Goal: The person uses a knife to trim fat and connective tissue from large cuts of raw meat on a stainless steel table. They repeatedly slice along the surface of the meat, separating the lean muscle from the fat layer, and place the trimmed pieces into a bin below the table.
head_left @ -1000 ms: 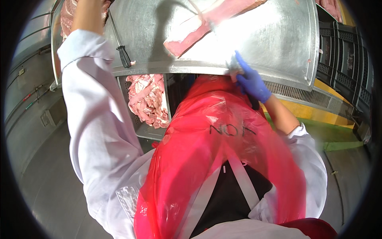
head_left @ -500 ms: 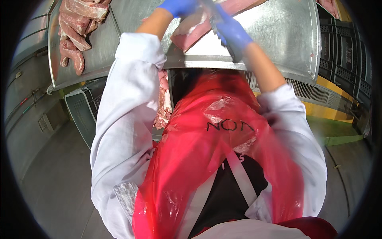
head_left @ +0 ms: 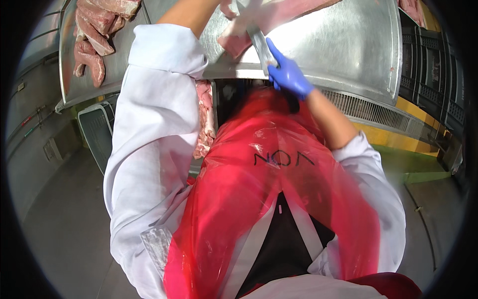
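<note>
My right hand (head_left: 287, 74), in a blue glove, is closed on a pale metal-coloured knife (head_left: 260, 46) that angles up-left over the steel worktop's near edge. Beyond it a long pink piece of meat (head_left: 283, 17) lies diagonally on the steel worktop (head_left: 358, 52), blurred around the blade. My left forearm (head_left: 177, 20) reaches across the worktop to the top edge of the picture, where my left hand is out of sight. A pile of red meat pieces (head_left: 97, 22) sits on the worktop's left part.
Below the worktop are pale meat trimmings (head_left: 205, 117) in a container and a grey crate (head_left: 92, 139) at the left. Dark plastic crates (head_left: 428, 70) stand at the right, with more meat (head_left: 411, 10) at upper right. A metal grating (head_left: 363, 112) runs under the table.
My left arm has swung rightward from the far left; its hand, visible half a second ago, has left the picture. My right hand rose with the knife, then dropped slightly.
</note>
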A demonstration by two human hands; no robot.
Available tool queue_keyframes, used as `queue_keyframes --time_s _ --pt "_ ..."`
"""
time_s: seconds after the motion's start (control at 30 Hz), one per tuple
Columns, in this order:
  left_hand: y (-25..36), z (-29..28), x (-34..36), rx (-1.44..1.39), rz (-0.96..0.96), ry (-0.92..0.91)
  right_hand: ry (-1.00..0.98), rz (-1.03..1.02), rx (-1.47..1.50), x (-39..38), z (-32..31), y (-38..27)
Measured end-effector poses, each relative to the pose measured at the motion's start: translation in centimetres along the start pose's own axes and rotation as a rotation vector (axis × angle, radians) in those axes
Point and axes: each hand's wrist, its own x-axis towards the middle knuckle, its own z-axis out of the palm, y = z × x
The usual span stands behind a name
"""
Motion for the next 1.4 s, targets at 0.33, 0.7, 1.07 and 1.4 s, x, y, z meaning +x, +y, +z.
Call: queue_keyframes --time_s 0.33,0.7,1.07,1.4 --pt "2.6 -6.2 -7.3 0.034 -0.115 0.137 -0.114 -0.074 -0.202 -4.2 1.8 2.8" --pt "2.0 -10.3 -30.3 -0.137 -0.437 0.482 -0.345 -0.281 -0.496 -6.5 -0.8 -0.7" --pt "1.8 3.4 -51.7 -0.251 -1.184 0.034 0.425 0.002 -0.085 12.3 -22.8 -3.4" --pt "1.5 8.3 -29.7 -0.435 -0.824 0.482 0.127 0.413 0.215 -13.9 -12.7 -9.5"
